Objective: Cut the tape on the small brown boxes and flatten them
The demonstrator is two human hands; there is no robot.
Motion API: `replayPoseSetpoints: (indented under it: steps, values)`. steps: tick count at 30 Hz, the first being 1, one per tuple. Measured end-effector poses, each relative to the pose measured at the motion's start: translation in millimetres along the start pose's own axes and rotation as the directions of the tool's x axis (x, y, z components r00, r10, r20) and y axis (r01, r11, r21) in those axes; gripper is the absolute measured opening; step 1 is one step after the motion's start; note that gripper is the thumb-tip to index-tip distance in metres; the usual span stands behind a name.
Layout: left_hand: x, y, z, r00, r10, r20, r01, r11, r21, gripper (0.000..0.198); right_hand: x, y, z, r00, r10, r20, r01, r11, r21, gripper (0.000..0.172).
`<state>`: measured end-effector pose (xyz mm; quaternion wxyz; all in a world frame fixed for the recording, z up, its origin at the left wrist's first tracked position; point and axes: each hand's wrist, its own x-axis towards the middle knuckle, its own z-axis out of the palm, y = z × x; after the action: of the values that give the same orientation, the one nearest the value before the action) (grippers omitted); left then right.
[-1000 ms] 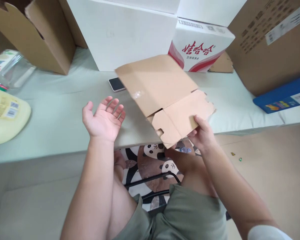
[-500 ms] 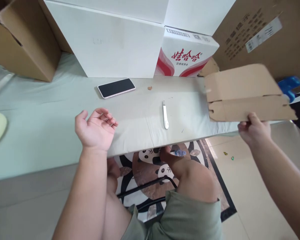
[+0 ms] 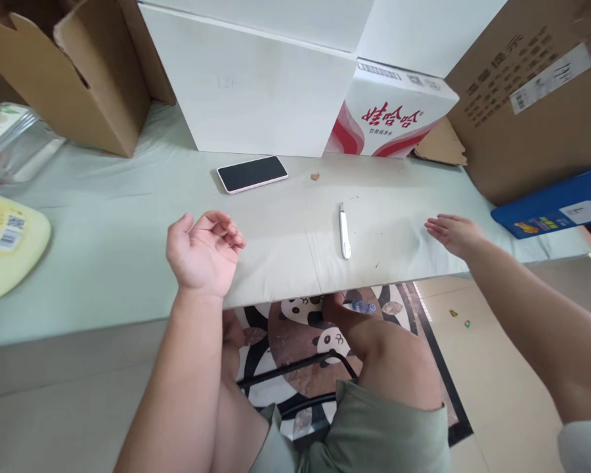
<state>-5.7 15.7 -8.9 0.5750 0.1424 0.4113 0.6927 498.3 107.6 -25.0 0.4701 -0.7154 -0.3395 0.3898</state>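
Presently, both hands are empty. At the far left edge of the table (image 3: pixel 103 217) a yellow labelled pack (image 3: pixel 4 246) lies flat, with a clear plastic tub (image 3: pixel 17 141) behind it and an open brown carton (image 3: pixel 93 85) at the back left corner. The left hand (image 3: pixel 201 253) rests on its back at the front edge, palm up, fingers loosely curled in, gripping nothing. The phone (image 3: pixel 252 174) lies screen up beyond it toward the back, apart from the hand and just before the big white box (image 3: pixel 261 92). A small brown crumb (image 3: pixel 315 177) sits right of the phone. The slim white tool (image 3: pixel 344 230), probably a small cutter, lies right of centre, pointing at the front edge and near it; I cannot tell if a blade is out. The right hand (image 3: pixel 456 233) is flat near the front right corner, palm down, fingers straight and together, holding nothing, with the tool near on its left. Behind are a red-and-white carton (image 3: pixel 389 115) and a large brown carton (image 3: pixel 536 98), with a blue box (image 3: pixel 556 210) at the right edge. Risks, as I judge them: a sideways sweep of the right hand could knock the tool off the front edge onto the bare knees below, or meet an exposed blade. The table covering looks loose, so a dragging forearm could pull phone and tool toward the drop.
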Motion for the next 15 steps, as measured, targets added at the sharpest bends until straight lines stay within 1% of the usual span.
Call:
replayPoseSetpoints:
  steps: [1,3,5,7,9,11,13,15]
  values:
    - [-2,1,-1.1,1.000,-0.003,0.001,0.003,1.000,-0.018,0.035,-9,-1,8,0.999,0.027,-0.026,-0.027,0.999,-0.024,0.020]
    - [-6,4,-3.9,1.000,-0.009,0.002,0.009,0.998,-0.055,0.037,-26,-11,29,0.997,0.054,-0.046,-0.057,0.996,-0.071,0.019]
    - [-10,9,-8.1,1.000,-0.006,0.002,0.006,0.996,-0.094,0.039,-44,-26,58,0.999,0.049,-0.013,-0.050,0.991,-0.121,0.019]
    - [-13,14,-13.5,1.000,0.015,-0.001,-0.015,0.991,-0.131,0.040,-62,-43,95,0.998,0.019,0.066,-0.007,0.985,-0.173,0.017]
    - [-15,20,-19.4,1.000,0.031,-0.002,-0.031,0.986,-0.164,0.042,-80,-58,140,0.983,-0.027,0.181,0.067,0.973,-0.219,0.015]
    - [-16,27,-25.5,0.999,0.032,0.000,-0.031,0.981,-0.193,0.044,-99,-72,192,0.948,-0.077,0.310,0.158,0.957,-0.245,0.015]
    - [-17,33,-31.5,0.999,0.035,0.000,-0.034,0.975,-0.218,0.046,-118,-84,248,0.894,-0.124,0.431,0.248,0.938,-0.244,0.017]
    - [-17,37,-37.3,0.999,0.042,-0.010,-0.043,0.969,-0.242,0.047,-137,-96,306,0.822,-0.181,0.540,0.348,0.910,-0.225,0.018]
